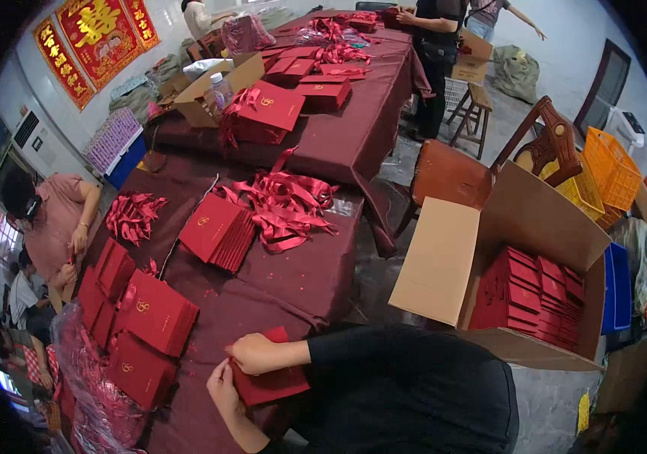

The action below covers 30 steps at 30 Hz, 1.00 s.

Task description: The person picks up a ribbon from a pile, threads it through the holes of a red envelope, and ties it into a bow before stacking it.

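Note:
A red gift bag (272, 384) lies flat at the table edge in front of me, its top partly covered by my hands. My right hand (263, 354) is closed over its upper side, fingers curled at the bag's edge. Just below, my left hand (225, 387) pinches the same edge between thumb and fingers. The fingertips of both hands nearly meet there; any small part between them is hidden. Close by on the left are stacks of red bags with gold print (158, 310). Beyond my hands stands another red stack (217, 231) beside a heap of red ribbons (286, 204).
An open cardboard box (433, 257) holding packed red bags (528, 295) stands at my right. Behind it are a wooden chair (452, 178) and orange crates (611, 170). A person (62, 219) works across the dark red tablecloth (301, 276). Plastic wrap (93, 393) lies at left.

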Each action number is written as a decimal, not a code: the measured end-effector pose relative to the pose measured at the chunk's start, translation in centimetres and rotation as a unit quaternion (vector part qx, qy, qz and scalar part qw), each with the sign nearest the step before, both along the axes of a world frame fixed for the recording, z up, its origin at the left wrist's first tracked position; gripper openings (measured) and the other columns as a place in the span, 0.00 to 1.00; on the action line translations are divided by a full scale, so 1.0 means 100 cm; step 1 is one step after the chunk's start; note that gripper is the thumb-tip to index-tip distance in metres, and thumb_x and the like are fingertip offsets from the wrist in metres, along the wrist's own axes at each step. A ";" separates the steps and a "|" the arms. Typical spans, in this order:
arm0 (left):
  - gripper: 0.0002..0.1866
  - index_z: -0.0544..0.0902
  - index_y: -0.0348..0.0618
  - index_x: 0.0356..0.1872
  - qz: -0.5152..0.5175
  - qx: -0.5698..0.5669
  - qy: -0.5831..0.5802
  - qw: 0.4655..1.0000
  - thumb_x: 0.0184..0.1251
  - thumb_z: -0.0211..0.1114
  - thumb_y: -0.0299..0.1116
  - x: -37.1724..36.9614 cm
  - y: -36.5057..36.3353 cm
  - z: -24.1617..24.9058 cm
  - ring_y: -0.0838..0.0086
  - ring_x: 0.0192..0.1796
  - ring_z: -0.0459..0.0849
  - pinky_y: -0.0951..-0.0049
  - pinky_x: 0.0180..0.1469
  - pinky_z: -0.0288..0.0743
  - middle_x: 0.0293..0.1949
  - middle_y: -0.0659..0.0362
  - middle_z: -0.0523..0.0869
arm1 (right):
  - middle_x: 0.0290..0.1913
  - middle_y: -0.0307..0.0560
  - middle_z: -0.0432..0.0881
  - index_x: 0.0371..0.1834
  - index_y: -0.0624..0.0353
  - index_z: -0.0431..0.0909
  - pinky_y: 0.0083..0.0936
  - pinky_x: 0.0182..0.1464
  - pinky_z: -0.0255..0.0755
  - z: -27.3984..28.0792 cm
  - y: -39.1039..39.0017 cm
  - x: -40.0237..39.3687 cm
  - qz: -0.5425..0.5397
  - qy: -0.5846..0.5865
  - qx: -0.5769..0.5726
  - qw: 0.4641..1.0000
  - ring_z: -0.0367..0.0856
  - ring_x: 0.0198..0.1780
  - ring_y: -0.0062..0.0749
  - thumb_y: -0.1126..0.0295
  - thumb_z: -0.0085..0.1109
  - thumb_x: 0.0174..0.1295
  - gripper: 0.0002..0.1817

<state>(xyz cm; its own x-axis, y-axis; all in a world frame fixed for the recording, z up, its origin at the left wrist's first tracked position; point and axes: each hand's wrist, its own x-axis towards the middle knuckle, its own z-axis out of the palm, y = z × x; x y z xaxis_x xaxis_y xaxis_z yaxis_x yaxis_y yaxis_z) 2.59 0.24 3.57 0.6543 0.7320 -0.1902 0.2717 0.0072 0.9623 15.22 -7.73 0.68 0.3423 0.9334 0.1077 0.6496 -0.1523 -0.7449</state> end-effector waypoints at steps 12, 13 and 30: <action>0.08 0.81 0.37 0.42 -0.189 -0.062 0.093 0.976 0.68 0.53 0.23 0.004 0.022 0.015 0.82 0.29 0.77 0.81 0.32 0.72 0.30 0.66 0.81 | 0.31 0.57 0.81 0.35 0.60 0.76 0.46 0.36 0.72 0.006 -0.016 0.019 0.060 0.051 0.058 0.995 0.81 0.36 0.56 0.64 0.56 0.60 0.10; 0.08 0.81 0.37 0.42 -0.188 -0.061 0.091 0.976 0.68 0.53 0.23 0.004 0.022 0.017 0.82 0.29 0.77 0.81 0.32 0.72 0.30 0.66 0.81 | 0.30 0.57 0.81 0.35 0.60 0.76 0.45 0.36 0.72 0.005 -0.016 0.022 0.073 0.061 0.070 0.993 0.81 0.35 0.55 0.63 0.58 0.60 0.11; 0.10 0.78 0.36 0.37 -0.048 0.020 0.049 0.997 0.73 0.52 0.32 -0.030 0.062 0.025 0.76 0.24 0.82 0.75 0.23 0.78 0.25 0.57 0.81 | 0.19 0.42 0.74 0.27 0.64 0.76 0.23 0.27 0.65 0.013 -0.019 0.038 0.142 0.154 -0.006 0.978 0.71 0.25 0.17 0.65 0.62 0.62 0.13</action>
<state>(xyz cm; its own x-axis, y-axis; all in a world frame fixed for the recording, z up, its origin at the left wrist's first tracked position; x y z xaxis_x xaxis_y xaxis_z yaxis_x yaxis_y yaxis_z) -0.40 6.47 6.10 0.7014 0.6750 -0.2288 0.3628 -0.0618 0.9298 19.01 -9.62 1.95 0.0842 0.9960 0.0286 0.4117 -0.0086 -0.9113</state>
